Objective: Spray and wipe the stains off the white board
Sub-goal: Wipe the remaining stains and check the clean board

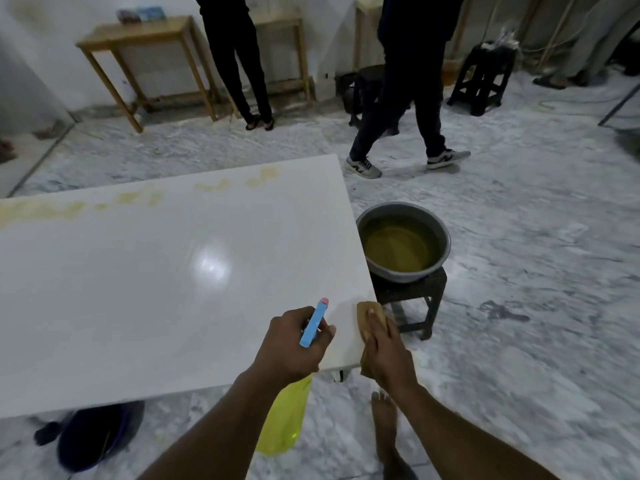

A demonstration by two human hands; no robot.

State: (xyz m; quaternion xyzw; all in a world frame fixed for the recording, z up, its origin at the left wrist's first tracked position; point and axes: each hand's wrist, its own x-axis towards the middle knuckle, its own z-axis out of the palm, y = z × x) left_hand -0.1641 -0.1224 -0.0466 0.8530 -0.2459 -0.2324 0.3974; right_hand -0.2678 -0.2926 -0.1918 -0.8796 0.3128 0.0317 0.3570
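Both forearms reach forward from the bottom of the view toward the near right corner of the white board (166, 271). The left hand (291, 344) is wrapped tight around the neck of a spray bottle (284, 417), whose blue trigger head (313, 323) points up and away over the board while its yellow body hangs below the board's near edge. The right hand (384, 348) lies flat, fingers together, pressing a tan cloth (372, 315) against the board's right edge at the corner. Yellowish stains (138, 199) run along the board's far edge. Just beside the board on the right, a metal basin (403, 240) of murky yellow water sits on a dark stool (412, 296). The floor (519, 306) is grey-white marble. 2 people (412, 81) in dark trousers are at the far side, near a wooden table (138, 39).
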